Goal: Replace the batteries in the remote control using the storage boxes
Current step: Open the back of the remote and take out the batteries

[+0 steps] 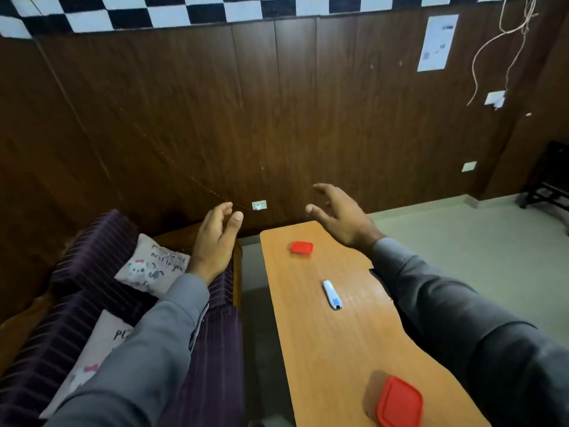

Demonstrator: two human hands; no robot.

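Observation:
A white remote control (332, 294) with a blue end lies on the middle of the wooden table (345, 349). A small red-lidded storage box (301, 247) sits near the table's far end. A larger box with a red lid (399, 402) stands near the front edge. My left hand (215, 241) is raised left of the table, over the sofa, fingers loosely apart and holding nothing. My right hand (341, 217) hovers above the table's far right corner, fingers spread and empty. Both hands are well above the remote and the boxes.
A purple striped sofa (92, 303) with printed cushions (152, 266) stands left of the table. A dark wood-panelled wall (277, 118) rises behind. Grey floor (462, 235) lies to the right, with dark furniture (551, 180) at the far right.

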